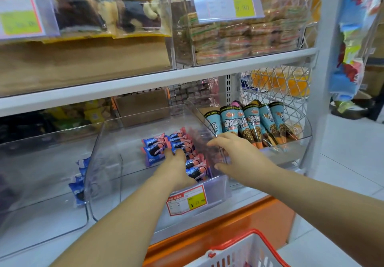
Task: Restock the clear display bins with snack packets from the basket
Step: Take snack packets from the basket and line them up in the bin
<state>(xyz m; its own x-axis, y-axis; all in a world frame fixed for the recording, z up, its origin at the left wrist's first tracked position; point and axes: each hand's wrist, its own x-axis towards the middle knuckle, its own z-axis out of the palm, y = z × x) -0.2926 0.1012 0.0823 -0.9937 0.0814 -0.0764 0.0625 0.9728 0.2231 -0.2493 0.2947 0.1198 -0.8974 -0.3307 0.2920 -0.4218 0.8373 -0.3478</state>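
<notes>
A clear display bin on the lower shelf holds several blue-and-pink snack packets in rows. My left hand reaches into the bin and rests on the packets, fingers pointing forward among them. My right hand is at the bin's right wall, fingers spread and lightly curved against the clear plastic, with its thumb low on the front. Whether it holds a packet is blurred. The white basket with red rim sits at the bottom edge below my arms.
The bin to the right holds several blue cone-shaped snacks. A bin on the left holds blue packets. A price tag hangs on the bin front. Upper shelf bins hold bagged snacks and wafers. An orange shelf base lies below.
</notes>
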